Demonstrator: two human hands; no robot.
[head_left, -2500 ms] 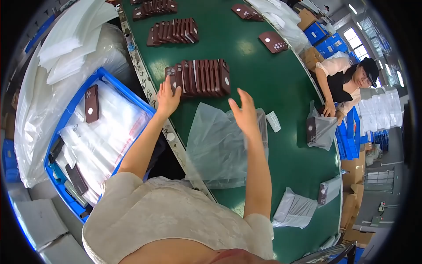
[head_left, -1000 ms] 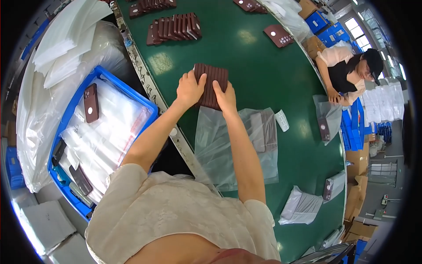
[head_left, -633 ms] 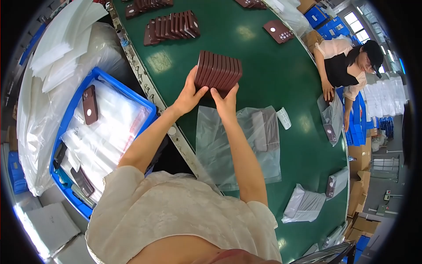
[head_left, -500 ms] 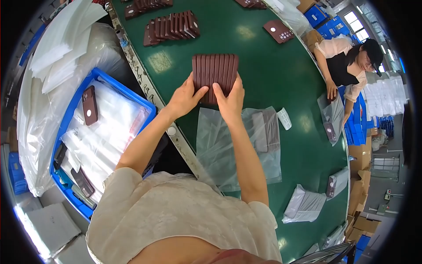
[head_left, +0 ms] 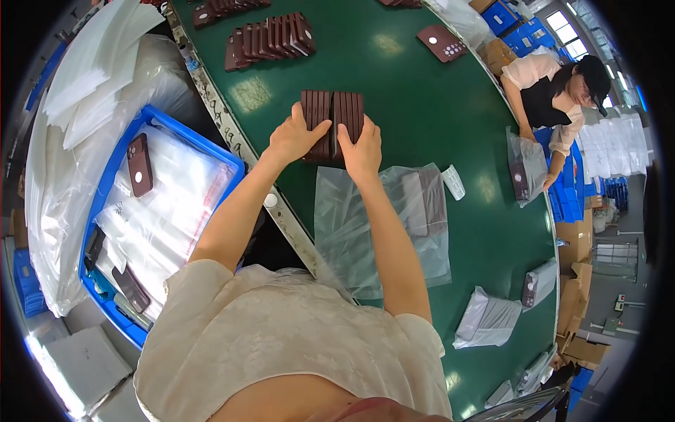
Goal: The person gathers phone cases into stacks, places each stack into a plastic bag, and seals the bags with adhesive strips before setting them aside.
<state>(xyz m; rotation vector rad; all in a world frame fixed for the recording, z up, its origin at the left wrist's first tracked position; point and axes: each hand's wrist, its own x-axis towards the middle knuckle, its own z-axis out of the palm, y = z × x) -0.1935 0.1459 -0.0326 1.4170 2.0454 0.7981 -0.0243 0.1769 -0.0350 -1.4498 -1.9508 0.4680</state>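
Note:
Both my hands hold dark brown phone cases, stood on edge in two stacks with a narrow gap between them, over the green table [head_left: 394, 126]. My left hand [head_left: 297, 137] is closed round the left stack of phone cases [head_left: 315, 107], thumb on its near side. The right stack of phone cases [head_left: 349, 107] is gripped by my right hand [head_left: 361, 148]. Below my hands lies a clear plastic bag [head_left: 351, 204]. Under my right forearm's outer side, a bag with wrapped brown cases [head_left: 426, 204] rests on the table, beside a small white printed packet [head_left: 453, 182].
A row of brown cases [head_left: 267, 42] stands at the far left. One loose case [head_left: 441, 43] lies at the far right. A blue bin [head_left: 235, 167] with plastic bags is at my left. Bagged stacks [head_left: 487, 318] lie at right. Across the table, a person [head_left: 538, 98] handles a bagged stack.
The single block of cases in my hands has been parted into two stacks, one per hand. The person opposite has raised the bag and drawn it upright.

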